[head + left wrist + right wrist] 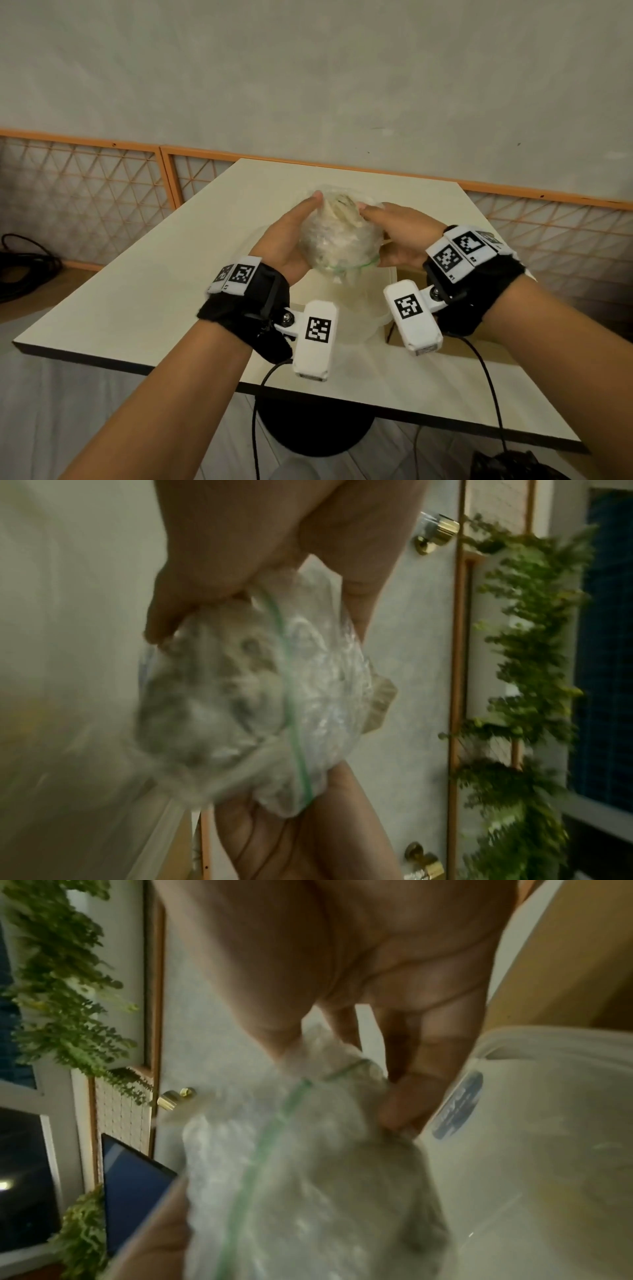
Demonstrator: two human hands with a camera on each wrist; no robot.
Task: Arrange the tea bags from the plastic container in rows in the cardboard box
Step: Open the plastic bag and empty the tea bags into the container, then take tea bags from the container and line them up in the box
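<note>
A clear zip bag [337, 236] stuffed with tea bags hangs in the air over the table, its green seal strip [356, 267] toward me. My left hand [294, 233] grips its left side, thumb up along the top. My right hand [397, 233] grips the right side, and its fingers pinch the plastic near the seal [342, 1072]. The bag [274, 696] looks blurred in both wrist views. Below it sits the translucent plastic container [373, 318], also seen as the container [548, 1123] at the right. The cardboard box [409, 274] shows only a tan sliver under my right wrist.
The cream table [137, 274] stands on a round black pedestal [315, 435]. An orange-framed lattice screen [85, 192] runs behind it along the wall. Black cables [24, 260] lie at the left. Hanging green plants [531, 669] show in the wrist views.
</note>
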